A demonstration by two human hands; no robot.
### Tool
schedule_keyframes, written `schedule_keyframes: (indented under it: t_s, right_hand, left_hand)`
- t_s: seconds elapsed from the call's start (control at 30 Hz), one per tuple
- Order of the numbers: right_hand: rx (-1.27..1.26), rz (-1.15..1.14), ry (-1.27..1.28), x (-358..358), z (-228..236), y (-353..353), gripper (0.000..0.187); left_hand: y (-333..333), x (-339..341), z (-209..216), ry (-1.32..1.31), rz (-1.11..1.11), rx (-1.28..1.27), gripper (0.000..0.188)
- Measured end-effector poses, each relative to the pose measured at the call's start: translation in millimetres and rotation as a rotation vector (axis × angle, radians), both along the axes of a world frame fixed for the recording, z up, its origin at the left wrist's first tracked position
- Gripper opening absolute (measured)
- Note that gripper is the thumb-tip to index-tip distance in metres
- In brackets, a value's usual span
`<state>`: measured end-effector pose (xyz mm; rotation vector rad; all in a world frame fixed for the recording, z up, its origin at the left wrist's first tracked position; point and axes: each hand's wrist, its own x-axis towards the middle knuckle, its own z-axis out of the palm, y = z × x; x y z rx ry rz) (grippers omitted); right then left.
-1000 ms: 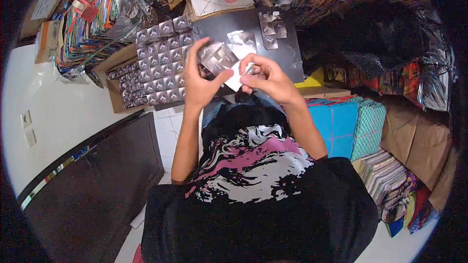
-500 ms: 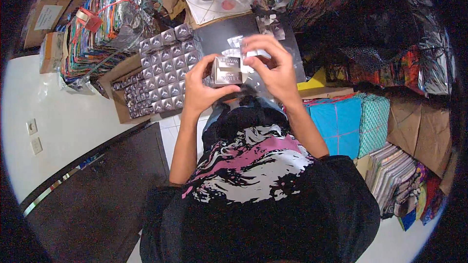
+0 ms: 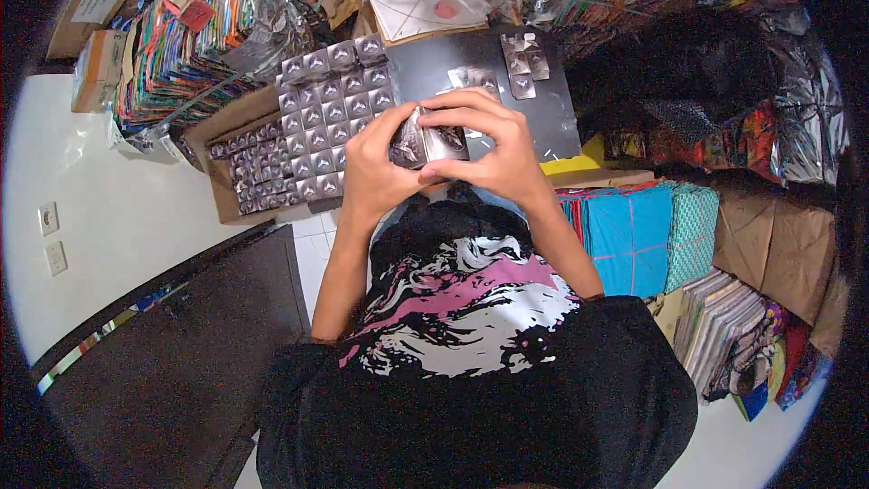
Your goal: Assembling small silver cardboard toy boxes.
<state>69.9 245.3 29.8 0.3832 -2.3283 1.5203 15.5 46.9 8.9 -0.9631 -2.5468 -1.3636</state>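
Observation:
A small dark box (image 3: 444, 143) with a glossy printed surface is held in front of my body, above the near edge of the black table. My left hand (image 3: 369, 163) wraps round its left side. On the right side, my right hand (image 3: 507, 147) grips it, fingers curled over the far edge and thumb at the near edge. Just past the hands, light paper-like pieces (image 3: 471, 80) lie on the black table (image 3: 425, 59). Neat rows of similar dark boxes (image 3: 335, 113) stand to the left of my left hand.
An open carton (image 3: 215, 190) with more dark boxes sits at the left. Flat dark pieces (image 3: 525, 63) lie on the table's far right. Tied stacks of colourful packets (image 3: 199, 54) rise behind. Blue bundles (image 3: 625, 235) stand to my right, beside brown-wrapped packages (image 3: 769, 226).
My right hand has come down from above the box and now grips its right side. The box has turned, showing different faces. The view has shifted slightly.

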Motion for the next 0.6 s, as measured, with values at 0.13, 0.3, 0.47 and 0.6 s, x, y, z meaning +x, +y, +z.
schedule_keyframes:
  t_s: [0.13,0.3,0.47,0.6]
  right_hand:
    - [-0.080,-0.022,-0.042,-1.8,-0.1,-22.3,0.053]
    - [-0.080,0.009,-0.038,-5.6,-2.0,-46.0,0.055]
    - [-0.074,-0.006,-0.026,-3.1,0.4,-67.4,0.055]
    - [-0.101,-0.041,0.030,0.4,-5.8,-83.8,0.051]
  left_hand:
    - [-19.7,-2.1,4.0,0.019,-0.032,0.009,0.080]
    - [-43.9,-9.1,7.4,-0.010,-0.084,0.043,0.079]
    - [-62.5,-15.8,12.8,-0.074,-0.132,0.149,0.082]
    - [-78.2,-20.8,9.3,-0.012,-0.201,0.198,0.083]
